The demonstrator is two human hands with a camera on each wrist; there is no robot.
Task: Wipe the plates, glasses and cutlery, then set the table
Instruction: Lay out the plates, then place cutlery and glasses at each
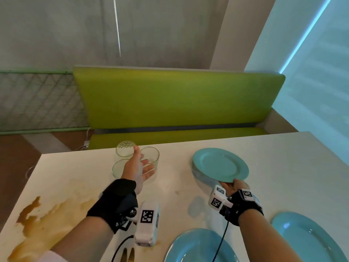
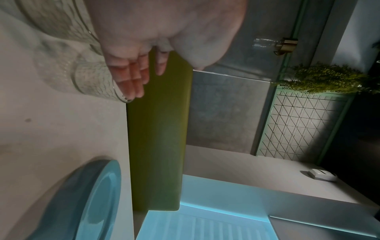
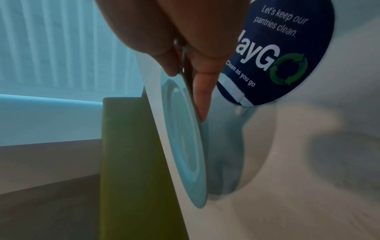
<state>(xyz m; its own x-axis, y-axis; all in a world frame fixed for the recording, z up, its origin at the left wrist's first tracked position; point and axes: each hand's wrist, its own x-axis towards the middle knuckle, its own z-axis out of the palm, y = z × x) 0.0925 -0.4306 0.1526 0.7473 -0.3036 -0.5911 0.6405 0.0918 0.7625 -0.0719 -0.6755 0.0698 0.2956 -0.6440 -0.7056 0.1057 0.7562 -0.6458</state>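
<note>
My right hand (image 1: 233,185) pinches the near rim of a teal plate (image 1: 220,165), which hangs slightly tilted just over the white table (image 1: 292,167). In the right wrist view my thumb and fingers (image 3: 202,97) clamp that plate (image 3: 185,138) by its edge. My left hand (image 1: 144,164) is open with straight fingers among three clear glasses: a patterned glass (image 1: 125,148) by the thumb, a plain glass (image 1: 153,156) behind the fingers, and a third glass (image 1: 118,168) to the left. The left wrist view shows the fingers (image 2: 131,79) beside a patterned glass (image 2: 94,81).
Two more teal plates (image 1: 200,246) (image 1: 309,241) lie at the near edge, with cutlery tips (image 1: 128,254) at the bottom. A brown spill (image 1: 37,220) stains the table's left side. A round blue sticker (image 3: 277,53) is on the table. A green bench (image 1: 177,103) stands behind.
</note>
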